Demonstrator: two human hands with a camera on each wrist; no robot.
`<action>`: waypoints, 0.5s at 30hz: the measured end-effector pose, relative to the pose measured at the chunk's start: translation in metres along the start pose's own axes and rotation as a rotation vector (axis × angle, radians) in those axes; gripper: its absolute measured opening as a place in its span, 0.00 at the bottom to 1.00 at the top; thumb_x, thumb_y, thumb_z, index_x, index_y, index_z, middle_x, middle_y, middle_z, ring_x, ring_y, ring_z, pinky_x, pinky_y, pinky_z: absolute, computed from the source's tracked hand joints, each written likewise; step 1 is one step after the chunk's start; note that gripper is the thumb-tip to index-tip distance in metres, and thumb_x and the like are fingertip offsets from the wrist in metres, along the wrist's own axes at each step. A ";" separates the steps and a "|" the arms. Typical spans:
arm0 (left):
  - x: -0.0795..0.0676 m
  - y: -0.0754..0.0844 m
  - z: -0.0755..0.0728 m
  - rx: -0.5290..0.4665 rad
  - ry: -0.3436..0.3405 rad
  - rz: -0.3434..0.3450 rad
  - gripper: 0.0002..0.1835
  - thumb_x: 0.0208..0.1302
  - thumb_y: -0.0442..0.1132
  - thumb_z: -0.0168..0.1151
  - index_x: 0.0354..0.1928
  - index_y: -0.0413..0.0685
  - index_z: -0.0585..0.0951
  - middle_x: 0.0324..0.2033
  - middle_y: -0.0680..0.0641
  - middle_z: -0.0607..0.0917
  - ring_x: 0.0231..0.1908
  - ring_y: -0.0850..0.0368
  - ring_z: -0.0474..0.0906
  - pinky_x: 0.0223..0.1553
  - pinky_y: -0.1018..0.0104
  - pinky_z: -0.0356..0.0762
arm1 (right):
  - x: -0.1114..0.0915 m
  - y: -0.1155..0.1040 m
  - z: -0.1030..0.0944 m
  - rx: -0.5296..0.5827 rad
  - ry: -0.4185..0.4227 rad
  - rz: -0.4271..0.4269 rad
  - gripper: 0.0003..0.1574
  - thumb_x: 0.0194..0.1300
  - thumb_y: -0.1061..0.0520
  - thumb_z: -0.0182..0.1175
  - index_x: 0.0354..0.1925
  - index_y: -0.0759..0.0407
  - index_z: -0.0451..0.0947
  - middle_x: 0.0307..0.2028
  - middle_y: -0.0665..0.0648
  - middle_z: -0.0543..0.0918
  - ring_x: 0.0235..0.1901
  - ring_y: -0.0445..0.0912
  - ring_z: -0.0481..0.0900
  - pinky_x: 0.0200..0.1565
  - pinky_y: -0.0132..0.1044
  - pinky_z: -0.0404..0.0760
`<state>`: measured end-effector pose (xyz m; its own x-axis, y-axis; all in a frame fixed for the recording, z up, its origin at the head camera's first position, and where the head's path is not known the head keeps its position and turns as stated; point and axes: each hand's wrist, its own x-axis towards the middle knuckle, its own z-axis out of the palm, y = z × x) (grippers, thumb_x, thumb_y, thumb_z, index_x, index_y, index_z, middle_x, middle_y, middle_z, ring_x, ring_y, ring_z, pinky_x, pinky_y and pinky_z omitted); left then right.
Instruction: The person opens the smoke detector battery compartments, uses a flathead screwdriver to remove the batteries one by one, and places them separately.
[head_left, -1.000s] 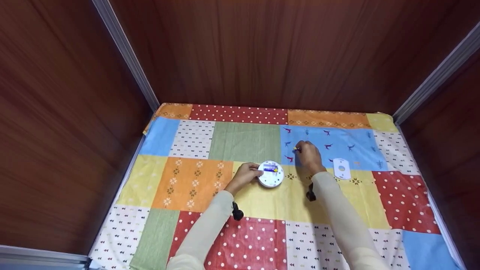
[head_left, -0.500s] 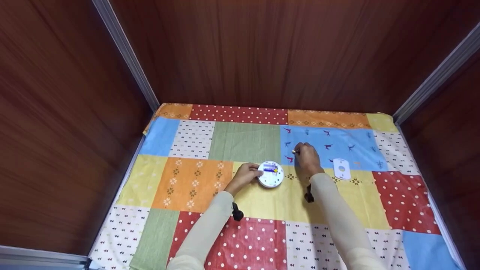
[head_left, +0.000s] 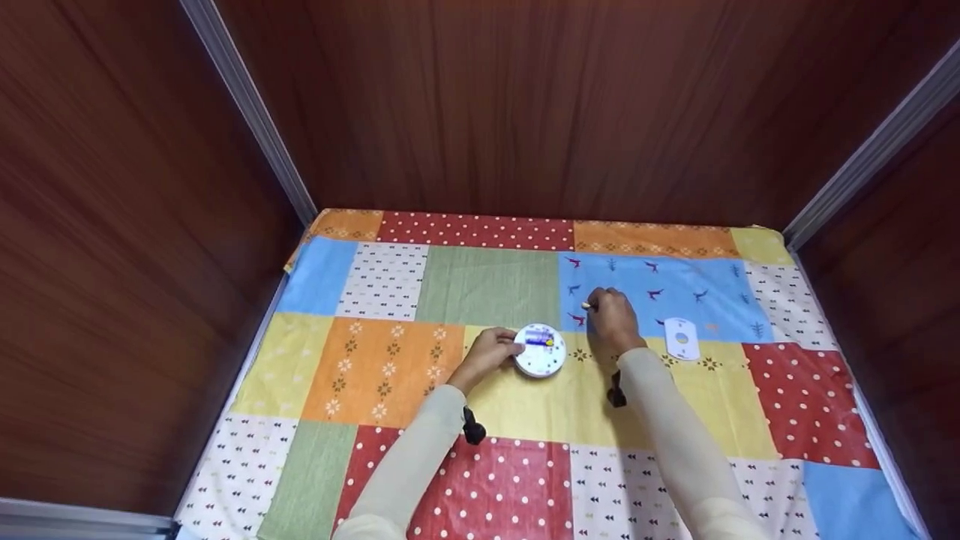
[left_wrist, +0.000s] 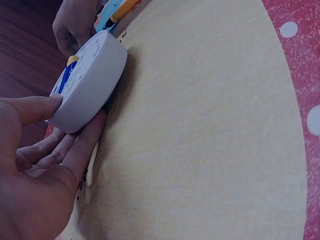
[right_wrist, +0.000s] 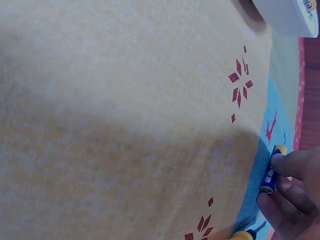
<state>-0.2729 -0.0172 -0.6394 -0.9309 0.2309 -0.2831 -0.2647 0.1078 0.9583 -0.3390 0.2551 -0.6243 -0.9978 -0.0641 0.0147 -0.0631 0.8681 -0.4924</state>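
Observation:
A white round battery-powered device lies on the patchwork cloth, its battery side facing up. My left hand grips its left edge, thumb on top and fingers at the side and underneath, as the left wrist view shows. One blue battery with a yellow end sits in the device's slot. Over the blue patch, to the right of the device, my right hand pinches another blue battery with a yellow end between thumb and fingers. In the head view only the tip of this battery shows.
A white plate with a central hole lies right of my right hand. A yellow-handled screwdriver is partly visible near that hand in the right wrist view. Brown wooden panels enclose the table's back and sides.
My right hand has shifted slightly nearer to me, and the battery in it has turned a little between the fingers. My left hand and the device have stayed in place.

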 end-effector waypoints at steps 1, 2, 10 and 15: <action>0.000 -0.001 0.000 0.000 0.002 0.002 0.18 0.68 0.32 0.68 0.56 0.28 0.81 0.42 0.42 0.88 0.35 0.60 0.83 0.40 0.65 0.88 | -0.001 0.000 0.001 -0.001 0.000 -0.004 0.12 0.77 0.63 0.61 0.54 0.68 0.83 0.50 0.69 0.84 0.54 0.63 0.82 0.58 0.56 0.84; -0.001 -0.002 -0.001 0.002 0.004 0.004 0.18 0.68 0.31 0.68 0.56 0.28 0.81 0.42 0.42 0.88 0.34 0.60 0.83 0.39 0.66 0.87 | -0.002 0.000 0.002 -0.003 0.001 -0.010 0.12 0.77 0.63 0.61 0.53 0.68 0.83 0.50 0.69 0.84 0.54 0.63 0.83 0.57 0.57 0.84; -0.002 -0.001 -0.001 0.010 0.008 0.014 0.18 0.68 0.31 0.68 0.56 0.28 0.81 0.42 0.41 0.88 0.34 0.60 0.83 0.39 0.67 0.88 | -0.003 -0.001 0.000 -0.001 0.010 -0.020 0.12 0.76 0.63 0.61 0.52 0.69 0.83 0.49 0.69 0.83 0.52 0.63 0.82 0.55 0.57 0.84; -0.001 0.002 0.002 0.012 0.002 0.010 0.18 0.68 0.32 0.68 0.56 0.28 0.82 0.43 0.41 0.88 0.36 0.60 0.83 0.42 0.64 0.89 | -0.003 0.000 -0.005 0.009 -0.011 0.004 0.14 0.77 0.62 0.60 0.55 0.68 0.82 0.51 0.69 0.83 0.54 0.63 0.82 0.57 0.57 0.84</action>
<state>-0.2718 -0.0156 -0.6376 -0.9341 0.2298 -0.2732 -0.2521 0.1170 0.9606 -0.3363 0.2580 -0.6204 -0.9978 -0.0661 0.0031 -0.0588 0.8640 -0.5001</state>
